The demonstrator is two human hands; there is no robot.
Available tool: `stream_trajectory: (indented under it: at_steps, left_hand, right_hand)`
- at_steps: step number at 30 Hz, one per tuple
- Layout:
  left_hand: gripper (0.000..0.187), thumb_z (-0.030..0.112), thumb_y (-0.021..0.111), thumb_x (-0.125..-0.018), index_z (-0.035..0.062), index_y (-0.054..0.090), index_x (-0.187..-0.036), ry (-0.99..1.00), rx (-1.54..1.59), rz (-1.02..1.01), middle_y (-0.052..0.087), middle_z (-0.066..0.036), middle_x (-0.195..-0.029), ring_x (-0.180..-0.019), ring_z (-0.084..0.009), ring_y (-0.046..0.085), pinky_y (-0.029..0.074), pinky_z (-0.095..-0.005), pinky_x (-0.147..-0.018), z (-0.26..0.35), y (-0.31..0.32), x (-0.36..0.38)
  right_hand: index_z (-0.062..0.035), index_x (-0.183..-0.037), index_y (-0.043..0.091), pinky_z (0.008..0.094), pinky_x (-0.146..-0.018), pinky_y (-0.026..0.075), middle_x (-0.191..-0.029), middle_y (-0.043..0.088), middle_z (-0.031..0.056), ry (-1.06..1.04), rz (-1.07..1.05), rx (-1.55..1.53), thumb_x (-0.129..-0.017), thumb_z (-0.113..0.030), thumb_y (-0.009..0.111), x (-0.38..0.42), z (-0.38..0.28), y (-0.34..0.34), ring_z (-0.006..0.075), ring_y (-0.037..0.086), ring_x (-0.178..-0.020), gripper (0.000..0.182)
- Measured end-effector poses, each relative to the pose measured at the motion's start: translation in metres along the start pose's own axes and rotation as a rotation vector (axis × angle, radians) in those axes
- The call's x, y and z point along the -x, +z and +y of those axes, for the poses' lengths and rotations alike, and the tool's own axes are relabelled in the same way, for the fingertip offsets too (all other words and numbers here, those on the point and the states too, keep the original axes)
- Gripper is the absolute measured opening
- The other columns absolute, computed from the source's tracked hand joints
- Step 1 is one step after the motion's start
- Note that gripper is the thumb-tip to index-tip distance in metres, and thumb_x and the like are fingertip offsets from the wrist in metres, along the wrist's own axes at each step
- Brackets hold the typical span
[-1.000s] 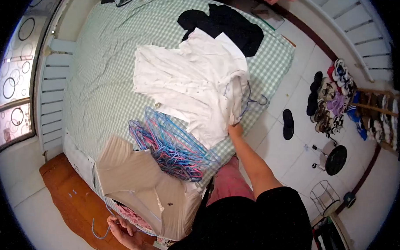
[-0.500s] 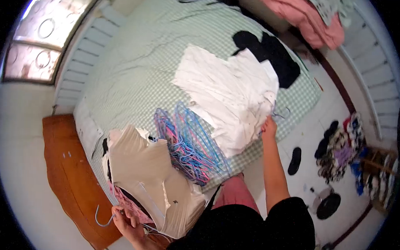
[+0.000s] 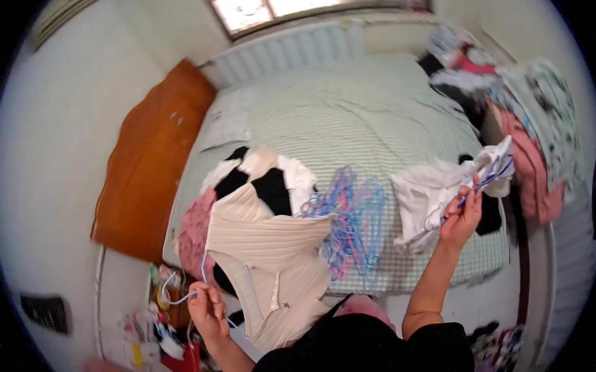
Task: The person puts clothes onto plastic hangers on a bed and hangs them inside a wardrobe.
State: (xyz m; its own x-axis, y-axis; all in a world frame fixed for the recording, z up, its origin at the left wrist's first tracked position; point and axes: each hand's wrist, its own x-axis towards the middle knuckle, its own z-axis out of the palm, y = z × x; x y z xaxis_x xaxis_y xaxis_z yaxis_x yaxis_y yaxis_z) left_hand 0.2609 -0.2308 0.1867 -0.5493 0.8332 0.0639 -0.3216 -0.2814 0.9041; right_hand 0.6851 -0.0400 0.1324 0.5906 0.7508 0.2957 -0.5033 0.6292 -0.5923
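Observation:
At the lower left, my left hand (image 3: 208,309) is closed around a light blue hanger (image 3: 171,294) near its hook. A beige ribbed top (image 3: 270,234) with a short button placket hangs from that hanger and covers part of the clothes behind. My right hand (image 3: 462,215), raised at the right, grips a blue-purple hanger (image 3: 494,172). A white shirt (image 3: 423,200) hangs bunched beside and below this hand, partly lifted off the bed. Between the two garments lies a tangled pile of blue and pink hangers (image 3: 349,220) on the bed.
The bed has a green checked sheet (image 3: 326,121) and a wooden headboard (image 3: 151,158) at left. Black, white and pink clothes (image 3: 196,231) lie behind the beige top. More clothes (image 3: 531,168) are heaped at the right. Bottles and small items (image 3: 138,338) stand at lower left.
My right hand has lifted the hanger, drawing the white shirt up and to the right. My left hand still holds the beige top's hanger. The view has turned toward the window.

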Motion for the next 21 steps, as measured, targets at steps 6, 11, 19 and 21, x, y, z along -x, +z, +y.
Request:
stream_trajectory:
  at_steps: [6, 11, 19, 21]
  left_hand:
    - [0.020, 0.029, 0.046, -0.093, 0.0088, 0.047, -0.090, 0.133, 0.026, 0.217, 0.047, -0.004, -0.061, -0.036, -0.0064, 0.033, 0.024, -0.0182, -0.032, 0.055, -0.114, 0.104]
    - [0.025, 0.031, 0.042, -0.093, 0.0065, 0.048, -0.093, 0.168, -0.054, 0.444, 0.058, -0.007, -0.065, -0.040, -0.0076, 0.044, 0.032, -0.0168, -0.034, 0.083, -0.189, 0.189]
    - [0.023, 0.022, 0.041, -0.094, 0.0033, 0.050, -0.104, 0.339, -0.201, 0.674, 0.062, -0.018, -0.100, -0.087, -0.0212, 0.063, 0.048, -0.0272, -0.067, 0.112, -0.252, 0.327]
    - [0.023, 0.015, 0.044, -0.093, -0.0011, 0.047, -0.108, 0.453, 0.007, 0.644, 0.059, -0.019, -0.106, -0.095, -0.0224, 0.060, 0.050, -0.0302, -0.076, 0.122, -0.260, 0.365]
  right_hand:
    - [0.0040, -0.129, 0.034, 0.0194, -0.035, 0.035, -0.081, 0.057, 0.0130, 0.086, -0.367, 0.070, -0.093, -0.011, 0.039, 0.154, -0.024, 0.168, 0.0087, 0.047, -0.041, 0.039]
    - [0.0029, -0.130, 0.033, 0.0198, -0.038, 0.039, -0.083, 0.058, 0.0146, 0.420, -0.642, -0.041, -0.094, -0.015, 0.040, 0.341, -0.051, 0.243, 0.0102, 0.049, -0.044, 0.041]
    - [-0.0045, -0.136, 0.015, 0.0284, -0.056, 0.053, -0.086, 0.061, 0.0185, 1.265, -1.501, -0.265, -0.095, -0.018, 0.035, 0.587, -0.103, 0.221, 0.0219, 0.063, -0.063, 0.048]
    - [-0.0030, -0.135, 0.020, 0.0266, -0.054, 0.051, -0.085, 0.062, 0.0168, 1.380, -1.645, -0.312, -0.095, -0.019, 0.036, 0.636, -0.123, 0.205, 0.0214, 0.063, -0.063, 0.046]
